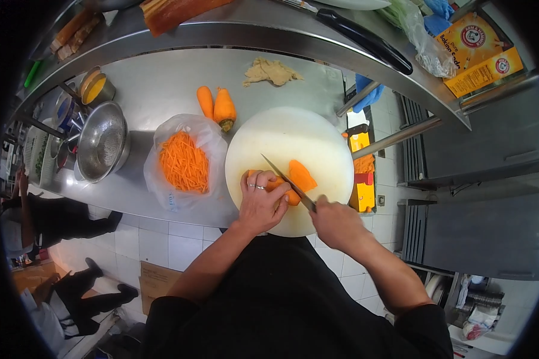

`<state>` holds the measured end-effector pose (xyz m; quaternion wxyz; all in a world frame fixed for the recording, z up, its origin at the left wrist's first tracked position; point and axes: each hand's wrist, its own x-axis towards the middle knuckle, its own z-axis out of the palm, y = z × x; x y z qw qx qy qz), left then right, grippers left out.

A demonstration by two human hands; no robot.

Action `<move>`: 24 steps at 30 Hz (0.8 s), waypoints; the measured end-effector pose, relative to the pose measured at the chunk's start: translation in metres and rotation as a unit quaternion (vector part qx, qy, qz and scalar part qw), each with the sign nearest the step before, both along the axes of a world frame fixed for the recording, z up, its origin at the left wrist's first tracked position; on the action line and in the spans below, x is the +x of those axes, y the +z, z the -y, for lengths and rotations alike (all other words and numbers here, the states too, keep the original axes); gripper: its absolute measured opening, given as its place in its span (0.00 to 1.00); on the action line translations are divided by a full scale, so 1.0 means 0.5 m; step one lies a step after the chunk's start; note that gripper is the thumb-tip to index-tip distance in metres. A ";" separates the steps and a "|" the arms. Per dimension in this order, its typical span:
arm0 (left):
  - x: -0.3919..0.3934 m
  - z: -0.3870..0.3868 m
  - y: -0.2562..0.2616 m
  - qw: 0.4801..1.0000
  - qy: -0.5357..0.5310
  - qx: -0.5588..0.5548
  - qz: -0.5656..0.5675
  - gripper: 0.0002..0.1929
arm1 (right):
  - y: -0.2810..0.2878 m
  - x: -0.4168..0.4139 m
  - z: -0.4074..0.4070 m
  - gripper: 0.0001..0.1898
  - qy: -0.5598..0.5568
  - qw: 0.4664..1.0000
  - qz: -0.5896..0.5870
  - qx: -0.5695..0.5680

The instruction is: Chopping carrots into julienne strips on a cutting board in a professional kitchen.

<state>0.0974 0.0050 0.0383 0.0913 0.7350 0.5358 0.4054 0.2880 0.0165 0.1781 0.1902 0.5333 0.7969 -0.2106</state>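
Note:
My left hand point(262, 199), with rings on its fingers, presses a thick carrot piece point(293, 197) onto a round white cutting board point(287, 130). A kitchen knife point(280, 172) is in my right hand point(339, 222), its blade slanting across the right end of that carrot. Beyond the blade a cut carrot slice point(302, 175) lies flat on the board. Left of the board, shredded carrot point(184, 162) fills an open clear plastic bag point(155, 179). Two whole carrots, a slim one point(205, 101) and a thicker one point(225, 105), rest behind the bag.
A metal colander point(102, 141) stands at the left of the steel table point(161, 80). A beige crumpled lump point(271, 72) lies at the back. Overhead runs a steel shelf point(233, 36) holding a black-handled knife point(364, 40) and baking soda boxes point(471, 40). Two people work at left.

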 end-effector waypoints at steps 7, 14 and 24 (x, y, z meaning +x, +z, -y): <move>-0.003 0.005 -0.015 1.000 0.001 -0.002 0.005 0.13 | -0.003 -0.009 -0.006 0.18 -0.008 1.000 -0.006 0.022; -0.006 0.007 -0.018 1.000 0.007 -0.005 0.008 0.13 | 0.162 0.001 0.037 0.18 0.016 0.994 0.099 -0.048; 0.000 0.001 -0.004 1.000 0.002 0.004 0.004 0.14 | -0.058 -0.036 -0.015 0.18 -0.012 0.998 -0.018 0.052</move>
